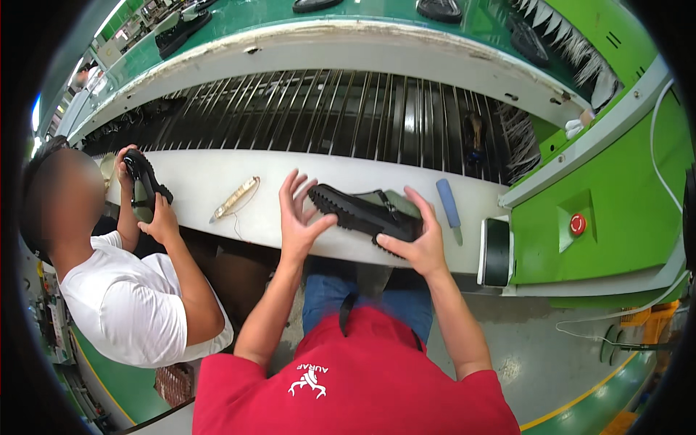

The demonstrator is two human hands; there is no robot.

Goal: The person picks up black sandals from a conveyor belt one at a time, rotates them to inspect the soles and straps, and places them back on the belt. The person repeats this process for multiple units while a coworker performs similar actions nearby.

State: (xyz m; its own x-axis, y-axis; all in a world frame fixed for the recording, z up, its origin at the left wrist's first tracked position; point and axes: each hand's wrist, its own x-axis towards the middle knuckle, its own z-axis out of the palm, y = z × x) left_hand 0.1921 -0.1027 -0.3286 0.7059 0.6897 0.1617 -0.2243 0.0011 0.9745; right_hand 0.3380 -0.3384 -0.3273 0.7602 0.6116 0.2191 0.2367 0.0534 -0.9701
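Observation:
A shoe [366, 210] with a black, lugged sole and a grey-green upper with a dark strap is held over the white worktop, tilted so its sole side shows. My right hand [424, 239] grips its heel end, thumb on the sole side and fingers over the upper. Around the toe end, the fingers of my left hand [299, 221] are spread apart, the thumb reaching to the sole's edge; whether it touches is unclear. Right of the shoe lies a blue-handled tool [449, 203]. Left of my left hand lies a tool with a wrapped, pale handle [237, 199] and a string.
Beyond the white worktop [319, 163] run metal rollers [290, 109], below a green conveyor [377, 13] carrying several shoes. A green machine [616, 203] with a red button [577, 225] stands at right. A co-worker [138, 290] on my left holds another shoe [145, 177].

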